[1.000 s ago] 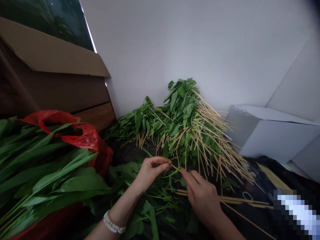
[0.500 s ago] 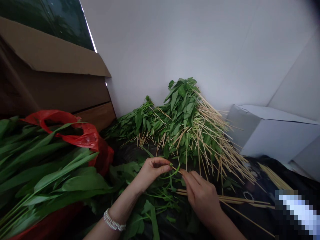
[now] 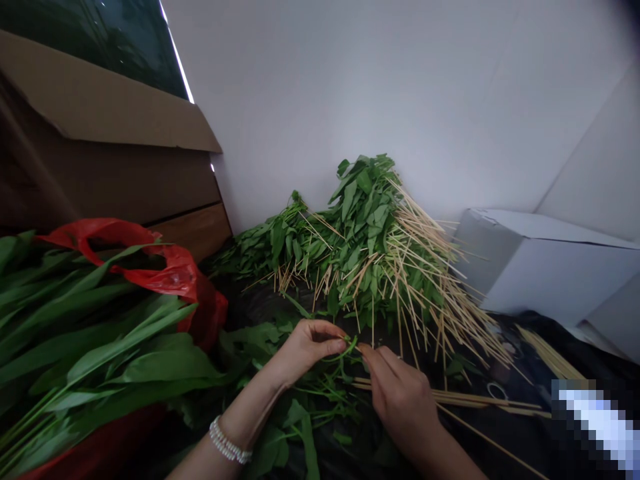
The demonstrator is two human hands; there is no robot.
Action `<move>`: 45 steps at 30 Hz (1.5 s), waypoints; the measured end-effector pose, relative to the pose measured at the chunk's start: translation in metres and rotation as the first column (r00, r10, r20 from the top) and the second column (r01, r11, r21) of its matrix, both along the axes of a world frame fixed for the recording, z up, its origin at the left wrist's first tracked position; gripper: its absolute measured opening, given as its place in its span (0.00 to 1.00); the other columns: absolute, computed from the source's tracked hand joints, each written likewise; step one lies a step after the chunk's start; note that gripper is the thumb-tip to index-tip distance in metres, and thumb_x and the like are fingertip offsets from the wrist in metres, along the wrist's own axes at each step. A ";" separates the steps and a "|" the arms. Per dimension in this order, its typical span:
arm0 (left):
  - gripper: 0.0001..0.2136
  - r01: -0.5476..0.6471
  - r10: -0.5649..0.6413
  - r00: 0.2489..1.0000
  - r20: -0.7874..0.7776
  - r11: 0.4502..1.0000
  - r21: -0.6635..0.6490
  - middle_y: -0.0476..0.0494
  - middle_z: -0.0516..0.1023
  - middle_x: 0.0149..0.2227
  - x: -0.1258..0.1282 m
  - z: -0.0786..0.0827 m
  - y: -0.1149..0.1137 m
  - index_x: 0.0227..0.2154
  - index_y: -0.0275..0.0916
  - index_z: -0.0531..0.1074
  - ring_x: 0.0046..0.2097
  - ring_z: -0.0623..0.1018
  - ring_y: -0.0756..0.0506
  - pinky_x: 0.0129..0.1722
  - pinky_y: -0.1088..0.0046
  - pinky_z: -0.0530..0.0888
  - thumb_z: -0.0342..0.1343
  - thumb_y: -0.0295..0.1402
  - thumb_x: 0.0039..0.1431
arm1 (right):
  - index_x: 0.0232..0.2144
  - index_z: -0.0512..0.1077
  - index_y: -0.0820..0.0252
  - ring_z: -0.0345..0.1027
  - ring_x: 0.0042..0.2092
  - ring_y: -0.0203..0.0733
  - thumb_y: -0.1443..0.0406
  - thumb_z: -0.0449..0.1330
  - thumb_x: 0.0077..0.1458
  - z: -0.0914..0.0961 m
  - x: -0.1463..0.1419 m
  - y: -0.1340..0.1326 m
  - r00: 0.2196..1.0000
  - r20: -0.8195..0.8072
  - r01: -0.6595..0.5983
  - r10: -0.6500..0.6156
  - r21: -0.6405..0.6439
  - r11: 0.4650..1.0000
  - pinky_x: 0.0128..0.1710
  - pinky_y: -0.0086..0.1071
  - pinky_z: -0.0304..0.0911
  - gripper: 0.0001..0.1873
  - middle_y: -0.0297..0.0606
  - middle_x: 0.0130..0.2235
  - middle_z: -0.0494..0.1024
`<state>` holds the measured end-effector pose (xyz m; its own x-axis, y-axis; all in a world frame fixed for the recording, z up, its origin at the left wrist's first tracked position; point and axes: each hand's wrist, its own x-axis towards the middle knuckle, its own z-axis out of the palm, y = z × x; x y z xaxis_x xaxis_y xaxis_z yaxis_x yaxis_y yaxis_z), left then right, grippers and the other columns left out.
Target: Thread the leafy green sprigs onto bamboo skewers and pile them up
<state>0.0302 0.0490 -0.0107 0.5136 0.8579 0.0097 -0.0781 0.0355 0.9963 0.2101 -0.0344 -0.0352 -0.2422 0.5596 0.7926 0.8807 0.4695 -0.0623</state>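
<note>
My left hand (image 3: 307, 347), with a beaded bracelet at the wrist, pinches a leafy green stem (image 3: 352, 345) between thumb and fingers. Close by on the right, my right hand (image 3: 403, 387) is closed around a thin bamboo skewer (image 3: 493, 441), whose long end sticks out behind the palm toward the lower right. The skewer's front end meets the stem between my fingertips; exactly how they join is too small to make out. Loose leafy greens (image 3: 325, 393) lie below both hands. Several more skewers (image 3: 470, 400) rest beside and under my right hand.
Against the wall, greens on skewers form a large pile (image 3: 367, 200). On the left, a red plastic bag (image 3: 175, 270) holds long-leaved greens (image 3: 150, 353), with a cardboard box (image 3: 115, 120) behind. At the right stand a white box (image 3: 560, 267) and a skewer bundle (image 3: 547, 350).
My fingertips have come closer together, and less of the skewer shows between them. The green stem is now bunched at the left fingertips. Both hands have moved only slightly.
</note>
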 end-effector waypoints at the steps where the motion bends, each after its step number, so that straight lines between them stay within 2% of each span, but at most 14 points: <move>1: 0.11 0.040 -0.040 0.999 -0.016 0.999 0.014 0.46 0.81 0.29 -0.004 0.002 0.002 0.29 0.36 0.80 0.31 0.77 0.49 0.37 0.74 0.73 0.70 0.36 0.43 | 0.45 0.72 0.66 0.70 0.28 0.36 0.72 0.46 0.64 0.000 -0.001 0.000 1.000 0.000 -0.005 0.005 -0.008 1.000 0.29 0.30 0.61 0.16 0.39 0.29 0.75; 4: 0.13 0.145 -0.139 0.987 -0.080 0.986 0.077 0.42 0.82 0.39 -0.020 0.010 0.011 0.38 0.37 0.79 0.39 0.79 0.46 0.43 0.71 0.73 0.66 0.33 0.47 | 0.42 0.72 0.64 0.69 0.29 0.37 0.72 0.47 0.63 0.003 -0.004 -0.002 0.999 -0.011 -0.038 0.038 -0.044 0.998 0.29 0.30 0.59 0.14 0.38 0.29 0.74; 7: 0.12 -0.017 0.046 0.993 -0.109 0.967 0.253 0.40 0.80 0.44 -0.029 0.012 0.021 0.42 0.37 0.78 0.43 0.78 0.44 0.47 0.66 0.72 0.59 0.32 0.54 | 0.35 0.72 0.61 0.65 0.27 0.37 0.72 0.49 0.60 0.004 -0.010 -0.006 0.993 -0.012 -0.121 0.121 -0.099 0.988 0.28 0.32 0.56 0.12 0.35 0.27 0.72; 9: 0.10 -0.092 0.193 0.965 -0.175 0.882 0.463 0.40 0.81 0.42 -0.028 0.006 0.025 0.39 0.38 0.79 0.43 0.78 0.44 0.48 0.65 0.72 0.53 0.30 0.58 | 0.33 0.71 0.60 0.64 0.27 0.38 0.72 0.49 0.60 0.002 -0.014 -0.008 0.983 0.020 -0.180 0.185 -0.143 0.973 0.27 0.33 0.54 0.11 0.35 0.26 0.70; 10: 0.11 -0.056 0.235 0.942 -0.241 0.815 0.576 0.41 0.81 0.41 -0.025 0.002 0.026 0.39 0.39 0.79 0.44 0.77 0.44 0.49 0.64 0.71 0.51 0.28 0.60 | 0.33 0.71 0.60 0.63 0.27 0.39 0.72 0.49 0.59 0.001 -0.016 -0.009 0.977 0.043 -0.200 0.210 -0.165 0.966 0.27 0.34 0.53 0.11 0.35 0.26 0.70; 12: 0.13 0.116 0.279 0.877 -0.392 0.667 0.735 0.42 0.80 0.42 -0.019 -0.005 0.026 0.39 0.42 0.79 0.46 0.75 0.43 0.49 0.63 0.69 0.50 0.25 0.61 | 0.35 0.71 0.60 0.63 0.27 0.40 0.72 0.49 0.59 -0.002 -0.019 -0.010 0.969 0.077 -0.216 0.235 -0.194 0.957 0.27 0.34 0.52 0.11 0.35 0.27 0.70; 14: 0.15 0.266 0.303 0.812 -0.498 0.567 0.779 0.44 0.80 0.43 -0.015 -0.010 0.024 0.41 0.44 0.79 0.46 0.74 0.43 0.48 0.64 0.69 0.50 0.23 0.60 | 0.36 0.70 0.60 0.63 0.28 0.40 0.72 0.49 0.59 -0.004 -0.020 -0.011 0.965 0.095 -0.221 0.244 -0.204 0.954 0.28 0.34 0.51 0.10 0.35 0.27 0.70; 22: 0.14 0.438 0.323 0.687 -0.651 0.530 0.726 0.45 0.77 0.38 -0.015 -0.012 0.017 0.40 0.46 0.79 0.43 0.71 0.44 0.44 0.69 0.68 0.53 0.21 0.59 | 0.34 0.69 0.59 0.64 0.27 0.39 0.73 0.48 0.59 -0.003 -0.021 -0.012 0.963 0.123 -0.212 0.239 -0.196 0.957 0.28 0.33 0.52 0.11 0.35 0.26 0.70; 26: 0.08 0.417 0.406 0.645 -0.648 0.523 0.743 0.44 0.76 0.37 -0.011 -0.017 0.018 0.37 0.43 0.79 0.43 0.71 0.42 0.45 0.66 0.68 0.60 0.26 0.55 | 0.36 0.71 0.60 0.65 0.28 0.40 0.73 0.48 0.60 -0.003 -0.021 -0.011 0.968 0.105 -0.208 0.230 -0.182 0.961 0.28 0.34 0.53 0.12 0.35 0.27 0.71; 28: 0.05 0.322 0.444 0.687 -0.576 0.524 0.788 0.42 0.76 0.40 -0.010 -0.016 0.019 0.35 0.41 0.78 0.45 0.72 0.41 0.47 0.64 0.68 0.61 0.28 0.55 | 0.38 0.71 0.61 0.65 0.27 0.39 0.72 0.48 0.61 -0.003 -0.019 -0.009 0.973 0.096 -0.195 0.210 -0.146 0.970 0.28 0.33 0.54 0.12 0.36 0.27 0.72; 31: 0.03 0.042 0.453 0.817 -0.356 0.569 0.821 0.40 0.75 0.46 -0.012 -0.007 0.019 0.34 0.39 0.76 0.49 0.72 0.41 0.52 0.62 0.67 0.58 0.29 0.58 | 0.44 0.72 0.63 0.66 0.26 0.38 0.71 0.48 0.63 -0.001 -0.012 -0.005 0.988 0.077 -0.131 0.137 -0.080 0.988 0.28 0.32 0.55 0.13 0.36 0.28 0.73; 35: 0.07 -0.277 0.361 0.931 -0.051 0.792 0.545 0.42 0.80 0.39 -0.015 0.008 0.016 0.36 0.38 0.73 0.42 0.78 0.44 0.46 0.66 0.72 0.56 0.36 0.60 | 0.48 0.72 0.64 0.69 0.29 0.37 0.71 0.49 0.64 0.002 -0.001 0.000 0.999 -0.031 -0.029 0.028 -0.041 0.999 0.30 0.30 0.59 0.15 0.37 0.29 0.74; 39: 0.13 -0.242 0.233 0.970 0.068 0.942 0.231 0.44 0.82 0.34 -0.013 0.011 0.011 0.36 0.35 0.77 0.38 0.79 0.45 0.43 0.69 0.74 0.63 0.40 0.53 | 0.50 0.70 0.68 0.71 0.33 0.39 0.72 0.48 0.63 0.003 0.003 0.001 0.994 -0.111 -0.012 0.007 -0.048 0.999 0.34 0.31 0.63 0.17 0.40 0.32 0.74; 45: 0.14 -0.160 0.156 0.986 0.056 0.984 0.076 0.44 0.83 0.34 -0.006 0.005 0.005 0.36 0.37 0.81 0.35 0.79 0.48 0.41 0.74 0.74 0.67 0.39 0.47 | 0.52 0.70 0.68 0.71 0.34 0.39 0.74 0.47 0.63 0.000 0.003 0.000 0.993 -0.110 -0.040 0.035 -0.044 0.998 0.35 0.30 0.65 0.18 0.41 0.33 0.75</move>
